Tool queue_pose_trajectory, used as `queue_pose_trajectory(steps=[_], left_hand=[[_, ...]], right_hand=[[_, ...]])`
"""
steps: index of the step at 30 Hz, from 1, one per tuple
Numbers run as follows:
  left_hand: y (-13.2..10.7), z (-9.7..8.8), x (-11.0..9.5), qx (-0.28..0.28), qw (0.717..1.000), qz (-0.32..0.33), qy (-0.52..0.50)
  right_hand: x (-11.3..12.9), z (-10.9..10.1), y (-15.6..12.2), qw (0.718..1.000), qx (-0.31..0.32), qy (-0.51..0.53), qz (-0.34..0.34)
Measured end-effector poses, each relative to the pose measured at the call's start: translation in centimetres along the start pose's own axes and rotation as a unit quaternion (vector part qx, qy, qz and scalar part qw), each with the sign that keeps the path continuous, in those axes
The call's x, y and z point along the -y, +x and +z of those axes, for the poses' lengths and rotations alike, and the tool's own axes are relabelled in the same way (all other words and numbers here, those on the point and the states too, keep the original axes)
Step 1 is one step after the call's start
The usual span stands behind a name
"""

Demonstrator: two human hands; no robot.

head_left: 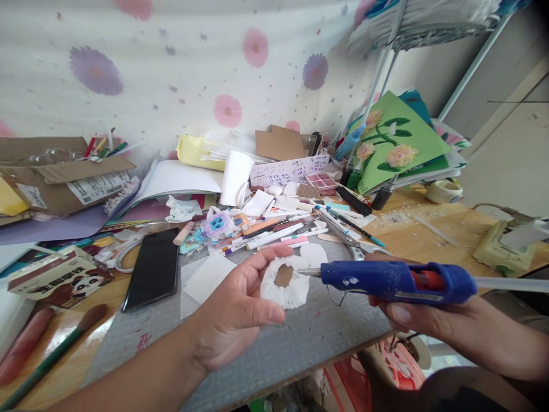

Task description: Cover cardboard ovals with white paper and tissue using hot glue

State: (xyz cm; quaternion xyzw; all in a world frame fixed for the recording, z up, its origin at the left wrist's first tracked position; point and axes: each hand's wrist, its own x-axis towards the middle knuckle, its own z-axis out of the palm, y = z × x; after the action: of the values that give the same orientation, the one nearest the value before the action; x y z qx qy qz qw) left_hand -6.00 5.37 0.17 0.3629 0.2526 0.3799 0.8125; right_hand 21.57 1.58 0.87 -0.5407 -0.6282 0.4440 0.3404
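Observation:
My left hand [240, 303] grips a small round piece of white crinkled paper [285, 297] between thumb and fingers. Brown material [283, 276] shows at the middle of this piece. My right hand [429, 320] is wrapped round a blue hot glue gun [386, 280], tilted on its side. Its metal nozzle points left and comes up to the right edge of the brown centre; whether it touches is hard to tell. A clear glue stick [510, 284] sticks out from its back end. Behind the crinkled paper lies a white rounded paper piece [313, 252].
A grey cutting mat [300, 349] covers the table's front. A phone [152, 269], white paper sheets [208, 277], scissors [343, 229] and several pens [274, 234] lie around it. A cardboard box [77, 177] stands left; a green flower card [397, 140] leans at right.

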Motion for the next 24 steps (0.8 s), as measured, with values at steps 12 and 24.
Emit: queue_pose_trajectory(steps=[12,24], left_hand=[[0.2,-0.6,0.1,0.015,1.0,0.018,0.007],[0.3,-0.4,-0.1,0.005,0.999,0.028,0.037]], right_hand=[[1.1,0.4,0.2,0.998,0.05,0.032,0.005],[1.4,0.3,0.2,0.996,0.042,0.076,0.019]])
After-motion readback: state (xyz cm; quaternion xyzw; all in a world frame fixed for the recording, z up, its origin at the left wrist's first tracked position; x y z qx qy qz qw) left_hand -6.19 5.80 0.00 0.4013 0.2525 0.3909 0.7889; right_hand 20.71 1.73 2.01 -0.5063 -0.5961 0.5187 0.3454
